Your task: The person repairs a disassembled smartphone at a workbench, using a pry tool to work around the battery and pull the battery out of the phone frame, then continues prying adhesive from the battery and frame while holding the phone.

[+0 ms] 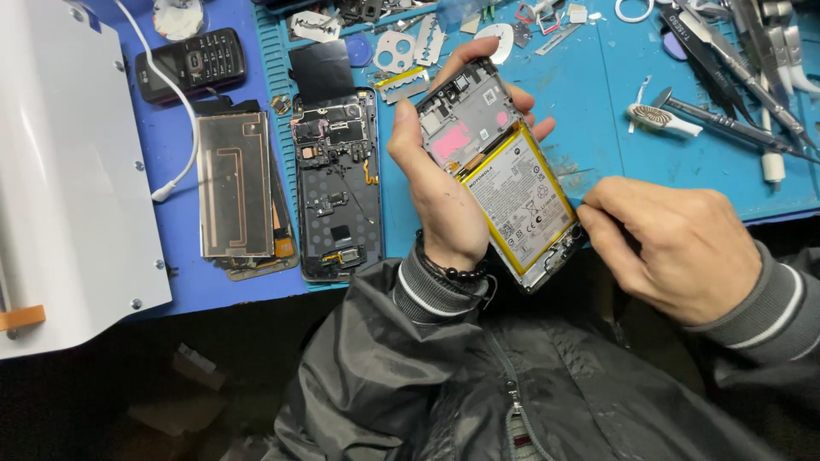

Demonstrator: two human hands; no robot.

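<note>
A white panel (68,171) fills the left of the view, lying over the blue surface (598,94) with a white cable (171,94) trailing beside it. The surface is a ridged work mat, presumably chosen so small parts stay put, and it is crowded.

Above the person's dark jacket (478,384), the left hand (440,188) is clamped on an opened phone (500,171), thumb along one long edge and fingers wrapped behind the other, tilting it so the exposed inside faces up toward the eyes. Most of that inside is a yellow-edged battery (517,201), with a grey frame and a pink patch above it. The right hand (675,248) is closed at the phone's lower corner, fingertips pressed against the edge as if pinching or prying something there; whether it grips a small tool I cannot tell. Holding the phone off the mat, over the lap, gives both hands free access to that edge.

On the mat to the left lie a second gutted phone body (337,183) and a copper-coloured back plate (235,183) stacked on other pieces, set aside but within reach. A small black keypad phone (192,61) rests further back. At the far right sit tweezers and metal tools (735,60), a white-handled brush (662,119) and loose metal shields (401,47).
</note>
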